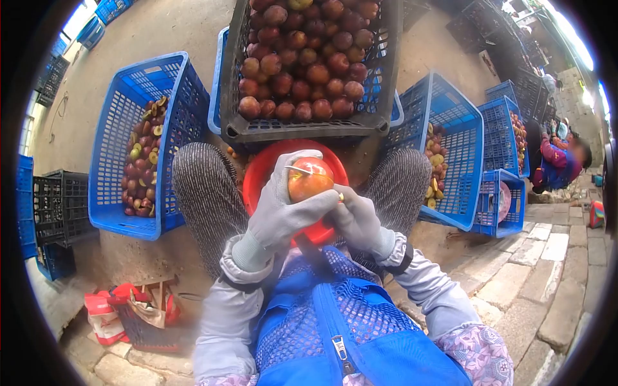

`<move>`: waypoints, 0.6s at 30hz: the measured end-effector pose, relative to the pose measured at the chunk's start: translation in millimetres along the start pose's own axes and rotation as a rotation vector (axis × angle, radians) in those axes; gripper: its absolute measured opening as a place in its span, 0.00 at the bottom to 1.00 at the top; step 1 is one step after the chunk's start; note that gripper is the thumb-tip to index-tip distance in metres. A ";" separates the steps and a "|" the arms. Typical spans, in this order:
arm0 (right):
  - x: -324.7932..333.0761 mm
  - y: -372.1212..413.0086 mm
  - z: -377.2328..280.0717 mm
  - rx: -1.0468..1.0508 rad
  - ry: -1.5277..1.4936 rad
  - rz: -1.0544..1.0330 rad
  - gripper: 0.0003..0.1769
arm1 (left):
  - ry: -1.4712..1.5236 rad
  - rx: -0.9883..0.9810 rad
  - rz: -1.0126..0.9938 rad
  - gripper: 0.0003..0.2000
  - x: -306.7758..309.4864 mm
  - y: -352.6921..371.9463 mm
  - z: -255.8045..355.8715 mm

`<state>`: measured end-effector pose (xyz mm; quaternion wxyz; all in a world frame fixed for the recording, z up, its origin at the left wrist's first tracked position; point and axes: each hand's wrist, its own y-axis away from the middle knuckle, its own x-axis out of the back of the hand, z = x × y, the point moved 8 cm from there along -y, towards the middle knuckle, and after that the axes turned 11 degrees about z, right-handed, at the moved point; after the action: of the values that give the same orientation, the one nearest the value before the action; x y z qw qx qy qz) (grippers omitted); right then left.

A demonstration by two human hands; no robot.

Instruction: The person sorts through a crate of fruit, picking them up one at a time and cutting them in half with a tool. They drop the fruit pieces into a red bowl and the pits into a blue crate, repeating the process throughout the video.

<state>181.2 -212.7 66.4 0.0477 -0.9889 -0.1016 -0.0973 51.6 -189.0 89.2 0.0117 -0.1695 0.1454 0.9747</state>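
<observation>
My left hand [277, 215], in a pale grey glove, is closed around a red-orange plum [310, 186] held over a red basin [254, 175]. A thin, pale strip that looks like a small knife's blade [299, 170] lies across the plum's upper left, and a fine line runs over its skin. My right hand [357, 219], gloved too, is closed at the plum's right side. A small yellowish end shows at its fingers; most of what it grips is hidden. Just beyond the basin stands a black crate [302, 132] heaped with whole plums [309, 64].
Blue crates with cut plums stand to the left [174, 138] and right [454, 164]. More blue crates [499, 222] and a person [560, 161] are farther right. Black crates [61, 206] stand far left. Red-and-white bags [106, 315] lie at lower left.
</observation>
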 end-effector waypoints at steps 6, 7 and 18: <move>-0.2 -1.0 11.8 -0.033 -0.028 -0.044 0.19 | -0.398 -0.213 0.027 0.29 5.4 -4.8 8.9; -0.4 -0.9 13.7 -0.044 -0.035 -0.046 0.19 | -0.385 -0.195 0.025 0.29 6.0 -6.4 7.6; 3.5 -6.8 8.2 -0.062 0.093 -0.036 0.18 | 0.293 0.123 0.027 0.24 -1.8 -5.3 -19.9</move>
<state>184.6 -204.4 59.6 0.0201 -0.9824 -0.1140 -0.1469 60.2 -189.6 70.5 -0.0124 -0.3066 0.2073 0.9289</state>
